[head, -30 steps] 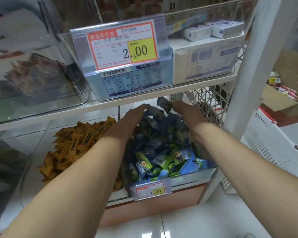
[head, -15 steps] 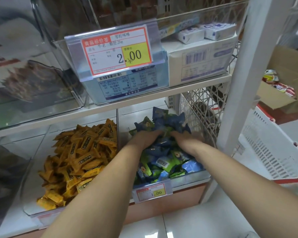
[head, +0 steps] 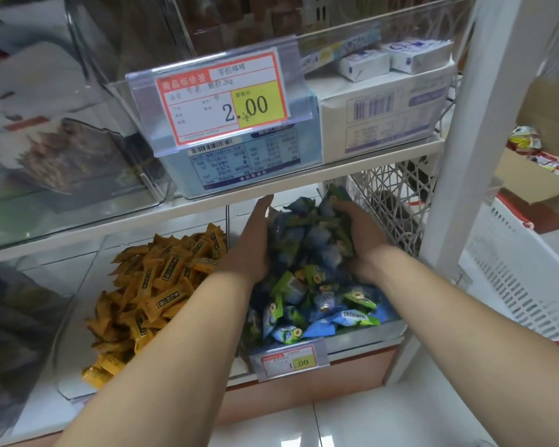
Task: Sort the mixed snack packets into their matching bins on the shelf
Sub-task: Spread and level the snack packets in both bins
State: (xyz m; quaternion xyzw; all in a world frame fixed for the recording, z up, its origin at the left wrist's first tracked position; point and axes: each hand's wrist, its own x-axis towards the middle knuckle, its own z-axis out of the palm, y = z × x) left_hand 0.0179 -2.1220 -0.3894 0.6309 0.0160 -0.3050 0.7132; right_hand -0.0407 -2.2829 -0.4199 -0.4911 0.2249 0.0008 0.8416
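A heap of blue and green snack packets [head: 317,304] fills a clear bin [head: 388,330] on the lower shelf, with a 1.00 price tag [head: 289,361] on its front. Both of my hands are in this bin, cupping a raised mound of those packets between them. My left hand [head: 252,243] presses its straight fingers flat against the mound's left side. My right hand [head: 359,240] curls its fingers over packets on the right side. Orange packets [head: 157,285] lie piled in the neighbouring clear bin [head: 75,321] to the left.
The upper shelf [head: 352,166] hangs close above my hands and carries clear bins, a 2.00 price tag [head: 221,98] and white boxes [head: 384,108]. A white lattice panel [head: 391,201] and a shelf post [head: 465,156] stand on the right, with a white crate [head: 513,285] beyond.
My hands have moved apart and up, from lying close together on the pile to cupping a mound of blue and green packets between them.
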